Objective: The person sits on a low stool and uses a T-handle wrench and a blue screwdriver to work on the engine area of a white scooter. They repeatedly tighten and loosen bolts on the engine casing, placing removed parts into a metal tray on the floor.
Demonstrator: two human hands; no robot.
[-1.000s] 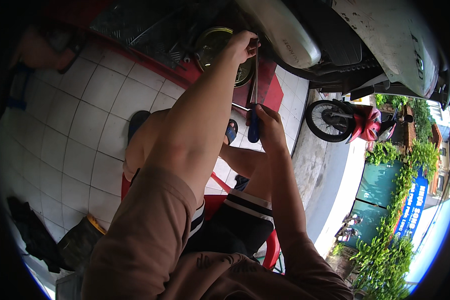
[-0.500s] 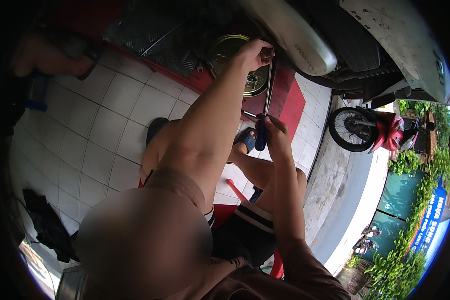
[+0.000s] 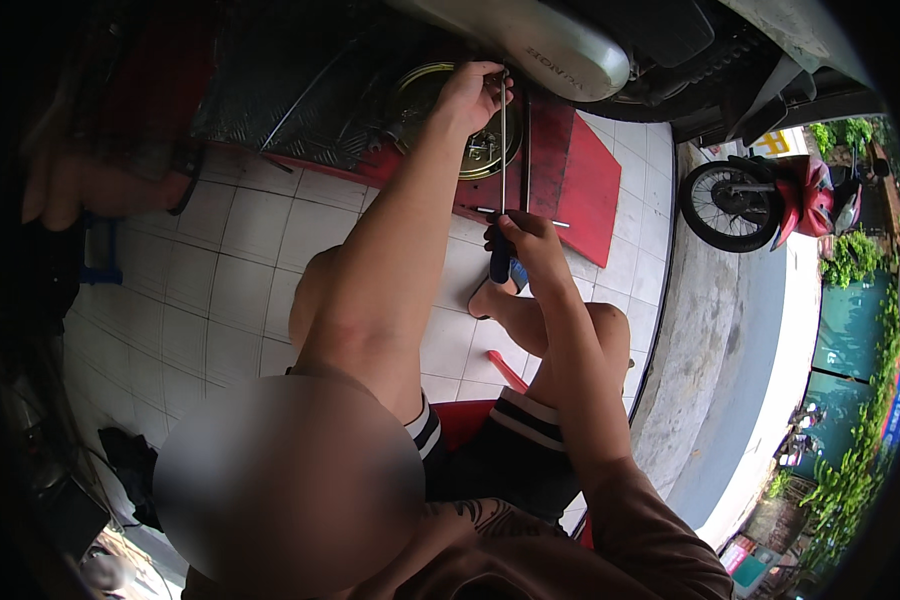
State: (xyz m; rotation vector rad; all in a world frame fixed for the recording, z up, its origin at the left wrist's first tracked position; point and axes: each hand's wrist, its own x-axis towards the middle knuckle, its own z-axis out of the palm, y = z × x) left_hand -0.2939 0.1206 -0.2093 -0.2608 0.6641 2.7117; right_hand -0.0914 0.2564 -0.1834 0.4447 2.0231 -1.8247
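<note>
A long screwdriver (image 3: 503, 160) with a slim silver shaft and a dark blue handle stands almost in line between my two hands. My right hand (image 3: 532, 243) is closed round its handle. At the far end, my left hand (image 3: 473, 98) pinches near the shaft's tip, close under the rounded metal cover (image 3: 555, 50) of a motorcycle. Whether a small screw is also between those fingers is hidden. Below my left hand lies a round, yellow-rimmed tray (image 3: 515, 150) with several small metal parts. Beside the shaft runs a dark rod (image 3: 527, 140); a thin crossbar (image 3: 562, 224) shows behind my right hand.
A red platform (image 3: 595, 190) with dark ridged plating (image 3: 320, 110) lies under the motorcycle. White floor tiles (image 3: 240, 240) spread around it. At the left are another person's arm (image 3: 110, 180) and a blue stand (image 3: 100, 255). A red motorbike (image 3: 810, 195) stands outside at the right.
The view has shifted, moving the motorcycle cover left and up. Both hands and the screwdriver have moved left, and the shaft now stands farther from the dark rod. Both grips stay the same.
</note>
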